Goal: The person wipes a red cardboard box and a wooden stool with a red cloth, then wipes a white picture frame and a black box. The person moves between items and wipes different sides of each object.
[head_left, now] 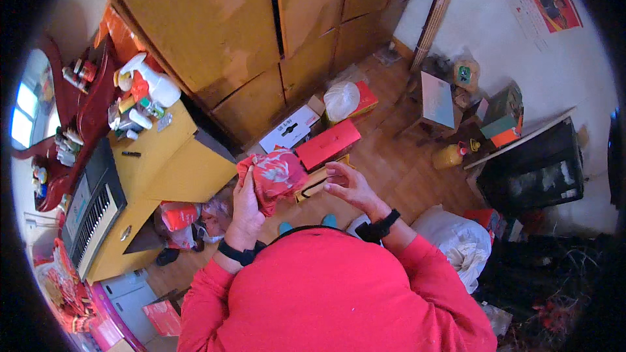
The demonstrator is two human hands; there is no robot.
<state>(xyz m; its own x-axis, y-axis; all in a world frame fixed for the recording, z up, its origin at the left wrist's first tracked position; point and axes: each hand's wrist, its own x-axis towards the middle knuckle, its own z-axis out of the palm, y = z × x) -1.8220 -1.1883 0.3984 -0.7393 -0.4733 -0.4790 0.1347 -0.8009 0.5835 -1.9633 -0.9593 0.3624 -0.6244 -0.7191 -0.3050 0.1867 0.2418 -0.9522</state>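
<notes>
My left hand grips a crumpled red plastic bag with pale markings, held up in front of my body. The bag bulges a little; what it holds, if anything, is hidden. To the right of it, my right hand is raised with fingers curved and apart, and nothing shows between them. Behind that hand and lower down, a yellowish box is partly covered by the fingers and the bag. A long red box lies just beyond it on the floor.
A white box and a knotted white bag stand before the wooden wardrobe. On the left, a yellow desk carries a keyboard and bottles. At right are a yellow oil jug, a small table and a big white sack.
</notes>
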